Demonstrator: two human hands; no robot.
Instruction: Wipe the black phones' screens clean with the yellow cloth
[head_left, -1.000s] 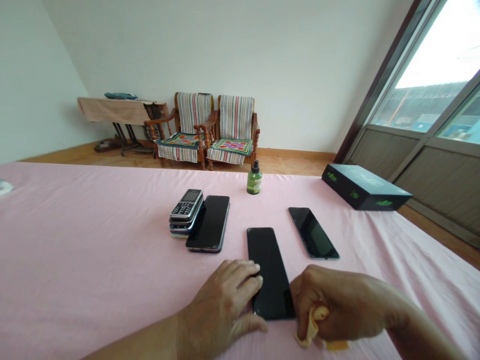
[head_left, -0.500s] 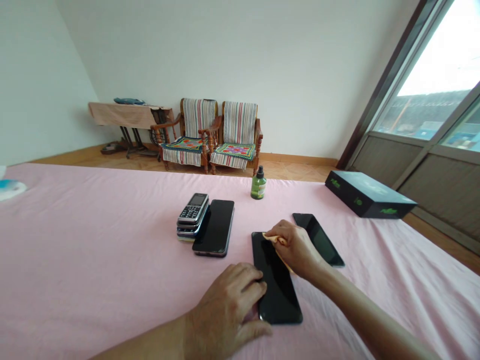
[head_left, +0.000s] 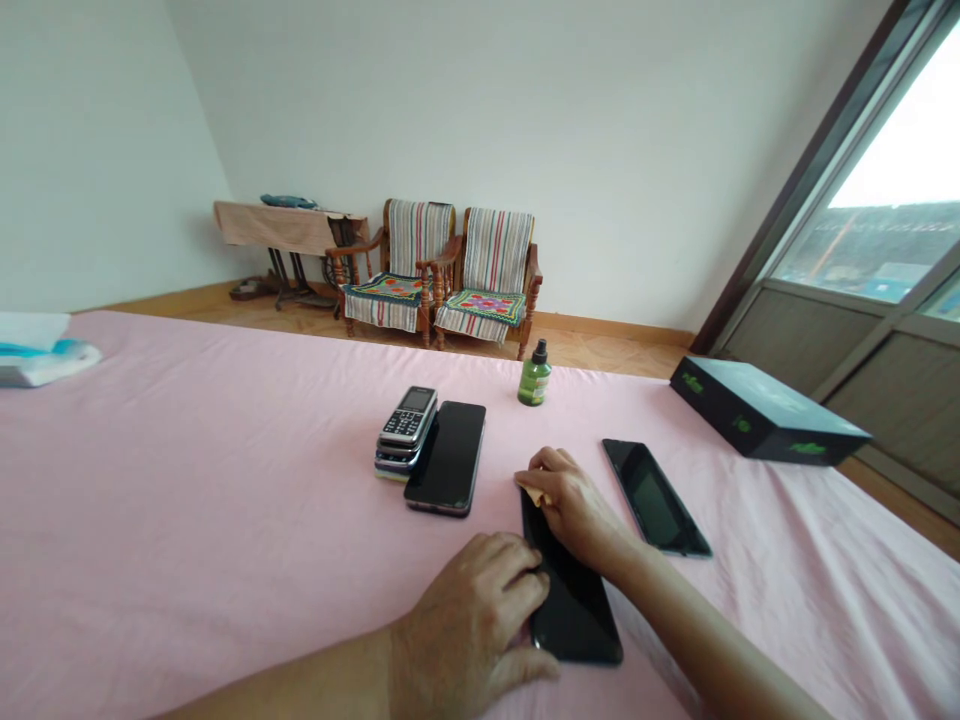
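Note:
A black tablet [head_left: 576, 610] lies face up on the pink cloth in front of me. My left hand [head_left: 480, 610] holds its left edge, fingertips on the screen's border and thumb by the near corner. Pinched in my right hand [head_left: 574, 505] is a small pale-yellow cloth [head_left: 534, 494], pressed at the tablet's far left corner; the hand and forearm hide part of the screen. To the left, a silver keypad phone [head_left: 410, 415] tops a stack of phones beside a black smartphone [head_left: 448, 455]. Another dark tablet [head_left: 656, 498] lies to the right.
A green spray bottle [head_left: 534, 375] stands near the far edge of the pink-covered surface [head_left: 225, 480]. A black box [head_left: 769, 410] sits at the far right, and a white-and-blue packet [head_left: 45, 355] at the left edge. Two wooden chairs [head_left: 487, 265] stand beyond.
My right hand with the cloth has slid to the tablet's far left corner, off the other tablet it partly covered. The view has turned slightly left; my left hand stays at the tablet's edge.

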